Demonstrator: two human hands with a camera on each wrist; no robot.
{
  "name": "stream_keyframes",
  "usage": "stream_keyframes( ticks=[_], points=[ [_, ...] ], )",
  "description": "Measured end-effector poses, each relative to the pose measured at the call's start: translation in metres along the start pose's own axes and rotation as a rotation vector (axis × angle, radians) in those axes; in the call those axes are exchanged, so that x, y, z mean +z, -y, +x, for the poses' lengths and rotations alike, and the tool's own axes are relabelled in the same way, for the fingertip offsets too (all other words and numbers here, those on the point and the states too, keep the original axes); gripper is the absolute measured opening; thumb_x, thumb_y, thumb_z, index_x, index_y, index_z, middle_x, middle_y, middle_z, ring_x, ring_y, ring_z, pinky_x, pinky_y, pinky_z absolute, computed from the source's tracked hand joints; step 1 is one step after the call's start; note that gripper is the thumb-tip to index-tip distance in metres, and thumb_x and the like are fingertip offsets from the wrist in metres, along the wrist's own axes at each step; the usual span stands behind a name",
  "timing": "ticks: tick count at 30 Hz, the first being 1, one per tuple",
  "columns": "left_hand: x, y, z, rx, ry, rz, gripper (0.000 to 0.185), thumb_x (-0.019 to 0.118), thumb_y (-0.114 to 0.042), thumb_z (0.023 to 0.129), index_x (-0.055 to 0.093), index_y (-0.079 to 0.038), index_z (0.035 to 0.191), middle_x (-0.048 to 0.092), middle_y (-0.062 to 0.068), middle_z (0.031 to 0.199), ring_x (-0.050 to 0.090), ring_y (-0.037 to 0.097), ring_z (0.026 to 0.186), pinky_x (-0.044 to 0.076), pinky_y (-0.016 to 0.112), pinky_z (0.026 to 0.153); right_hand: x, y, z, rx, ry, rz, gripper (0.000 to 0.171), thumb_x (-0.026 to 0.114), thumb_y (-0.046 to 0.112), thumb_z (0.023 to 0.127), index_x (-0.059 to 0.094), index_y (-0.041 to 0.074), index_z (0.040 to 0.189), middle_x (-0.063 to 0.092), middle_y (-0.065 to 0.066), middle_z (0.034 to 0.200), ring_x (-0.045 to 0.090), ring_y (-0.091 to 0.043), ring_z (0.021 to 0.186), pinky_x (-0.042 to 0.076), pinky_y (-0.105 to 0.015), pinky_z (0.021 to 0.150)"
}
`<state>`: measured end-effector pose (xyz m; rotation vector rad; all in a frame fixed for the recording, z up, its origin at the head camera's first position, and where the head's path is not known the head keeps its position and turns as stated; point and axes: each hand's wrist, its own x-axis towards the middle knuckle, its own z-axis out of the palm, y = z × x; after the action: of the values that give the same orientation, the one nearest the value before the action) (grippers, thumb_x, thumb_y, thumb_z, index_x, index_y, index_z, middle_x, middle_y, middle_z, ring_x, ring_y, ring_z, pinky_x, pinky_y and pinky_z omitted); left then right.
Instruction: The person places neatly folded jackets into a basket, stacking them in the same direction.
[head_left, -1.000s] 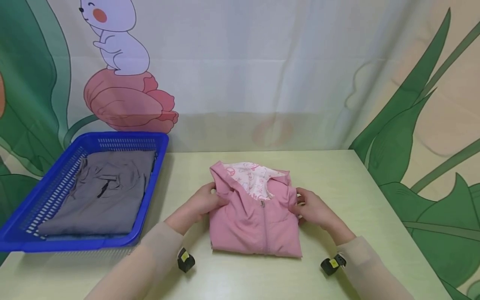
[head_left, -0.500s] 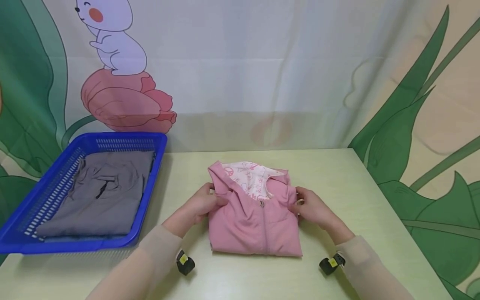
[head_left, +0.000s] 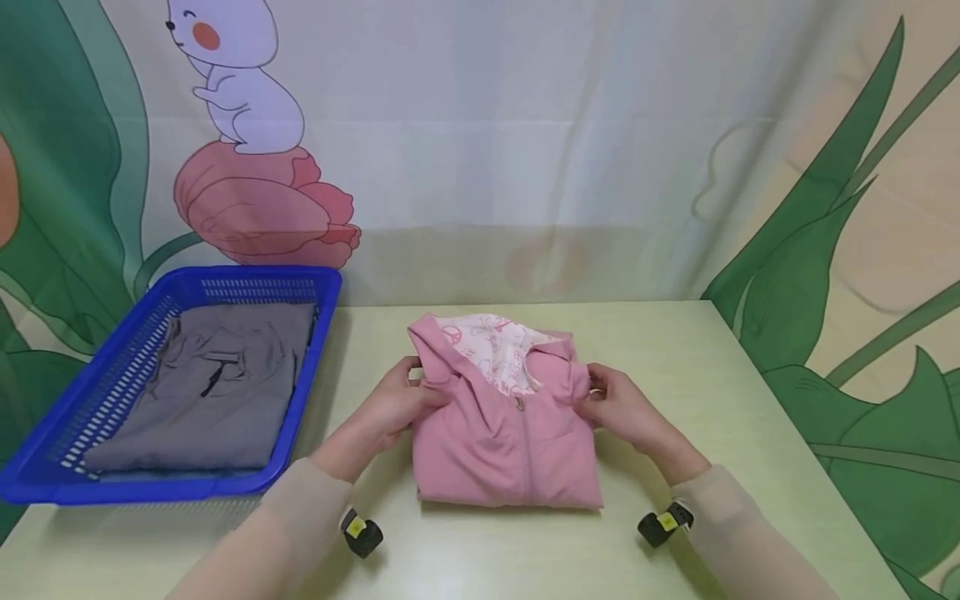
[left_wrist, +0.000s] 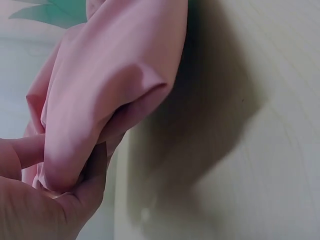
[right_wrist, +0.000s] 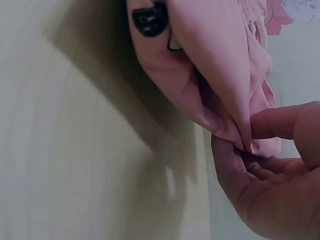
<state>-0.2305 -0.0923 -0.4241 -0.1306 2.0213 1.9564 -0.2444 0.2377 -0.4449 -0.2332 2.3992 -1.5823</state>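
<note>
- At the centre of the pale green table, the folded pink hooded jacket lies flat, with its hood pointing away from the person and its folded lower edge toward them.
- The long axis of the jacket runs near-to-far, along the zip line (the zip pull sits just below the printed hood lining).
- The left hand is at the jacket's left shoulder edge. The left wrist view shows thumb and fingers pinching a fold of pink cloth.
- The right hand is at the right shoulder edge. The right wrist view shows fingertip and thumb pinching the cloth edge between them.
- Both grips sit on the far half of the jacket, one on each side of the zip line and about level with each other. The bulk of the garment therefore lies between the hands and toward the person.
- Neither hand is nearer to the jacket; both touch it. The left hand is the nearer one to the blue basket.
- The basket stands at the left of the table, well apart from the jacket, and holds a folded grey garment.
- A printed backdrop hangs behind the table (rabbit, flower and leaves).
</note>
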Motion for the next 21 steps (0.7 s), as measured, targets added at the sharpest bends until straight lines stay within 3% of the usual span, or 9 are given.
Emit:
stream_keyframes(
  ticks=[11,21],
  points=[
    [-0.033,-0.025,-0.024,0.064,0.04,0.033,0.073,0.069,-0.003,0.091,0.026,0.005,0.149,0.066,0.016,0.109,0.067,0.015,0.086,0.056,0.029,0.073,0.014,0.034,0.005,-0.02,0.026,0.125,0.057,0.064,-0.002,0.094,0.043,-0.009,0.146,0.057,-0.025,0.13,0.062,-0.024,0.099,0.06,-0.033,0.075],
    [-0.077,-0.048,-0.046,0.103,0.058,0.119,0.081,0.068,-0.007,0.094,0.017,0.002,0.156,0.062,0.018,0.115,0.067,0.015,0.092,0.057,0.029,0.081,0.035,0.079,0.011,-0.03,0.066,0.241,0.056,0.069,0.0,0.092,0.047,-0.003,0.143,0.059,-0.021,0.127,0.065,-0.024,0.098,0.06,-0.036,0.077]
  ],
)
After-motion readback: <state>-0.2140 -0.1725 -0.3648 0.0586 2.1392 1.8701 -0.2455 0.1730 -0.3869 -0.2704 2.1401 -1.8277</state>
